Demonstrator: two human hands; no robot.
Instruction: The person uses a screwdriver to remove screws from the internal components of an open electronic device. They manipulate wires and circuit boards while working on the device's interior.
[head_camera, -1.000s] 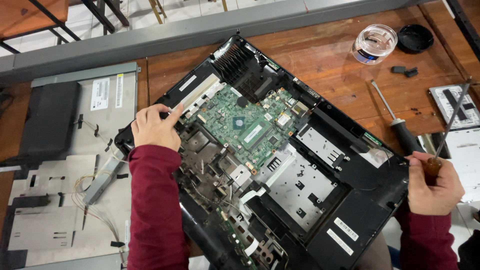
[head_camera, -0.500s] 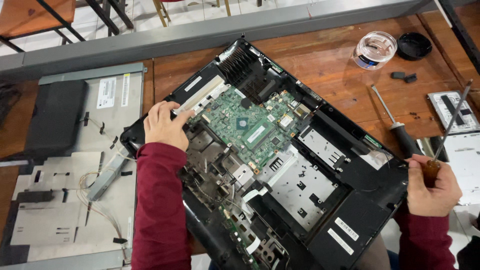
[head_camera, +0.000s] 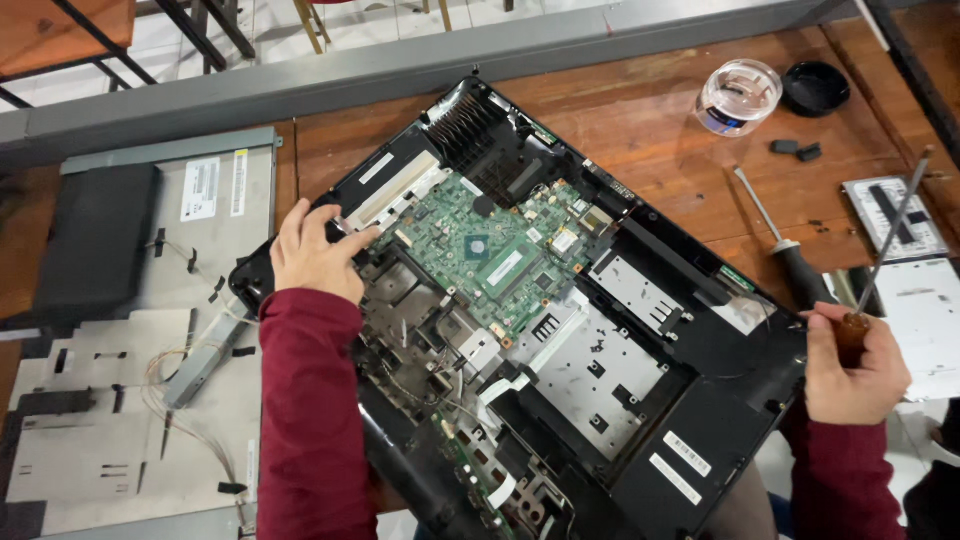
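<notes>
two hands unmoved | left hand (head_camera: 312, 252) still flat on chassis (head_camera: 700, 340) | right hand (head_camera: 852, 365) still gripping screwdriver (head_camera: 885, 250)

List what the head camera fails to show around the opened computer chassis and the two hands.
- Chassis: its near end is cut off by the bottom edge.
- Left hand: its fingertips hide the part they press.
- Screwdriver in the right hand: handle buried in the fist.
- Clear jar: contents too small to tell.
</notes>
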